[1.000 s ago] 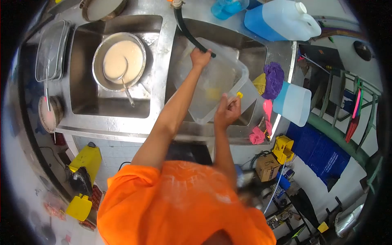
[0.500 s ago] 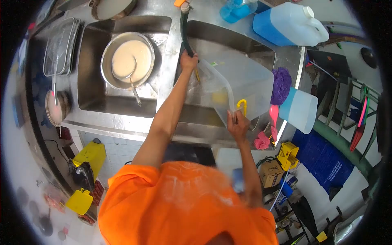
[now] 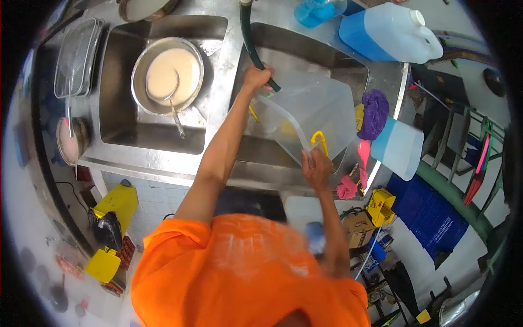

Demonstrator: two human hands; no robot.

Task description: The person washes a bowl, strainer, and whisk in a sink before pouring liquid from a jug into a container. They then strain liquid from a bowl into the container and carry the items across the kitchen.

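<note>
My left hand (image 3: 257,78) grips a dark green hose (image 3: 250,41) near its lower end, which hangs over the mouth of a clear plastic bin (image 3: 327,103). The bin lies tilted in the right-hand sink basin (image 3: 261,143), its open side facing left. At the bin's near rim, the fingers of my right hand (image 3: 317,165) are closed round the edge, beside a yellow hook-shaped handle (image 3: 319,140).
In the left basin (image 3: 122,131) stands a metal bowl (image 3: 136,90) of cream-coloured liquid with a ladle (image 3: 177,121). A jug of blue liquid (image 3: 381,35), a purple cloth (image 3: 375,114) and a pale blue container (image 3: 400,147) line the right side. Clear trays (image 3: 81,57) sit at left.
My left hand has shifted slightly up and right, swinging the hose end over the bin's mouth. The bin has tipped a little left, with my right hand still at its rim.
</note>
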